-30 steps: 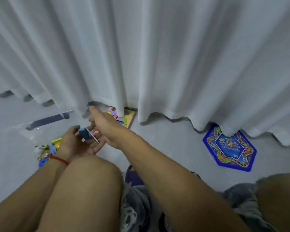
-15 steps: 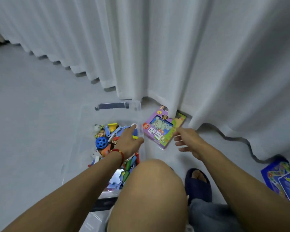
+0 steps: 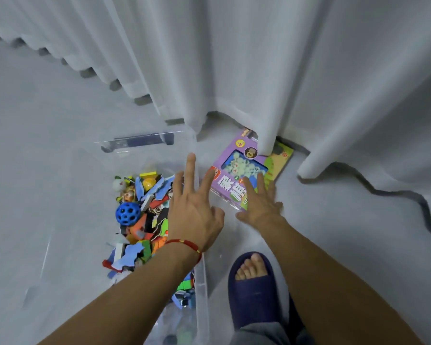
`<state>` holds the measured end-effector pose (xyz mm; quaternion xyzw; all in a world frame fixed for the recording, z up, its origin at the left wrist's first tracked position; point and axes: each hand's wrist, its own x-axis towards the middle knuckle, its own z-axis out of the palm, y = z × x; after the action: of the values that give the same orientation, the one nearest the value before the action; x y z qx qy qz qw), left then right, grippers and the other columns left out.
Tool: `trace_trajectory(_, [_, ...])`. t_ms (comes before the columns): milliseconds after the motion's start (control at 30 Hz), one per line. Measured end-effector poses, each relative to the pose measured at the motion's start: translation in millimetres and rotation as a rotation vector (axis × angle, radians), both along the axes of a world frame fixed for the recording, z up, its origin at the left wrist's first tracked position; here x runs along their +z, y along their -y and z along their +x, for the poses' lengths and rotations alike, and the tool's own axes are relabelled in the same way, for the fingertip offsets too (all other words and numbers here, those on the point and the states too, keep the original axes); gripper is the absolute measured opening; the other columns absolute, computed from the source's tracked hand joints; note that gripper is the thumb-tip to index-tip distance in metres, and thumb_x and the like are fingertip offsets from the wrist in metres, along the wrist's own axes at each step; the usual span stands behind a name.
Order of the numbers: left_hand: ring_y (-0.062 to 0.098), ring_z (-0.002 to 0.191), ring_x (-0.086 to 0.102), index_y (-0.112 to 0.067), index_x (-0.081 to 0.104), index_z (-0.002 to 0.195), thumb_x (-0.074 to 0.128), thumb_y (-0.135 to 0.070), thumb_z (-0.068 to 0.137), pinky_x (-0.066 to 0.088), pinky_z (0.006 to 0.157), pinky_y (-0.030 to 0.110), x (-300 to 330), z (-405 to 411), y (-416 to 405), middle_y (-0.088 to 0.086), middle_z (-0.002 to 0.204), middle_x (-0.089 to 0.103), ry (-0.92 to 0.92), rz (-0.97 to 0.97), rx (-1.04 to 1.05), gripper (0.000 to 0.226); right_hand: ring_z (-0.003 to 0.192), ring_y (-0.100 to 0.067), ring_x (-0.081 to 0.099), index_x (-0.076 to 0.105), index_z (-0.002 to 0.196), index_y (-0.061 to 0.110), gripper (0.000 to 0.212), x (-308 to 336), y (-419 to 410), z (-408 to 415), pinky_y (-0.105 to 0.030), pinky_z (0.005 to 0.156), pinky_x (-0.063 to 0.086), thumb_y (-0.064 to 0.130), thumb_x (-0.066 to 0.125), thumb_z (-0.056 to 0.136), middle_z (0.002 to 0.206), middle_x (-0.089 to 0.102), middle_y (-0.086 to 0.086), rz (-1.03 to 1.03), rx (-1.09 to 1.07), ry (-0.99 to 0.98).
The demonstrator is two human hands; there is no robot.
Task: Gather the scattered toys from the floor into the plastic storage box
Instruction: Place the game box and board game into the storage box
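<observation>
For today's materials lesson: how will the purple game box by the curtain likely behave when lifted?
The purple game box looks flat and stiff, so it probably lifts without flopping. Its glossy face may be slippery. The curtain hem drapes over its far corner, so it may drag slightly.

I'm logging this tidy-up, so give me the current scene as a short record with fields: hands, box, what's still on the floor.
left hand: left hand, fingers spread, empty, above the right wall of the plastic storage box
right hand: right hand, fingers straight, over the near edge of the purple game box; contact unclear
box contents: mixed toys, including a blue holed ball
on floor: purple game box, far end under the white curtain
foot: dark blue slipper beside the storage box
</observation>
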<state>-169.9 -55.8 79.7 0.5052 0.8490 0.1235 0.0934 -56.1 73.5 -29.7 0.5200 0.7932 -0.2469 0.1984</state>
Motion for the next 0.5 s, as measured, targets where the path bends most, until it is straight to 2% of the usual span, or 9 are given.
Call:
trace_trajectory(67, [0.038, 0.148, 0.006, -0.032, 0.029, 0.149, 0.062, -0.034, 0.079, 0.016, 0.117, 0.043, -1.1, 0.6, -0.3, -0.005, 0.162, -0.019, 0.001, 0.026, -0.007, 0.077, 0.148, -0.040, -0.019, -0.008, 0.155, 0.033, 0.114, -13.2, -3.7, -9.9, -0.065, 0.107, 0.029, 0.048, 0.076, 0.080, 0.163, -0.020, 0.002, 0.048, 0.034, 0.035])
trace_trajectory(167, [0.037, 0.148, 0.009, -0.031, 0.033, 0.147, 0.063, -0.033, 0.077, 0.008, 0.113, 0.037, -2.7, 1.0, -0.3, -0.006, 0.162, -0.019, -0.003, 0.045, -0.012, 0.075, 0.149, -0.043, -0.007, 0.008, 0.155, 0.021, 0.100, -27.0, 3.5, -7.4, -0.048, 0.107, 0.041, 0.030, 0.077, 0.083, 0.164, 0.004, -0.004, 0.210, 0.061, -0.007])
trace_trajectory(233, [0.037, 0.148, 0.011, -0.031, 0.035, 0.145, 0.064, -0.032, 0.077, 0.007, 0.112, 0.035, -3.3, 0.7, -0.6, -0.005, 0.163, -0.017, -0.011, 0.041, -0.007, 0.074, 0.148, -0.043, 0.001, 0.019, 0.151, 0.016, 0.095, -28.7, 6.8, -2.1, -0.042, 0.108, 0.040, 0.027, 0.080, 0.079, 0.158, 0.018, -0.008, 0.268, 0.054, -0.056])
trace_trajectory(300, [0.037, 0.148, 0.012, -0.030, 0.037, 0.143, 0.064, -0.032, 0.076, 0.011, 0.114, 0.037, -2.8, 0.7, -0.5, -0.004, 0.163, -0.015, -0.015, 0.033, -0.007, 0.072, 0.145, -0.041, 0.011, 0.027, 0.145, 0.015, 0.093, -25.5, 5.2, 3.4, -0.041, 0.109, 0.040, 0.029, 0.084, 0.072, 0.148, 0.027, -0.011, 0.254, 0.054, -0.080])
trace_trajectory(400, [0.037, 0.146, 0.013, -0.030, 0.035, 0.143, 0.064, -0.034, 0.078, 0.026, 0.115, 0.043, 2.2, 1.8, -1.2, -0.005, 0.163, -0.014, -0.007, 0.011, 0.003, 0.072, 0.136, -0.033, 0.021, 0.034, 0.137, 0.018, 0.090, -7.6, -2.5, 16.2, -0.040, 0.105, 0.044, 0.034, 0.086, 0.065, 0.137, 0.034, -0.010, 0.214, 0.033, -0.173])
trace_trajectory(500, [0.035, 0.147, 0.010, -0.029, 0.027, 0.147, 0.061, -0.041, 0.081, 0.029, 0.114, 0.046, 8.4, 2.8, -0.1, -0.005, 0.162, -0.017, 0.006, -0.018, 0.009, 0.075, 0.131, -0.030, 0.027, 0.038, 0.138, 0.020, 0.091, 28.1, -10.7, 32.2, -0.038, 0.109, 0.037, 0.039, 0.085, 0.063, 0.134, 0.036, -0.007, 0.115, 0.000, -0.246])
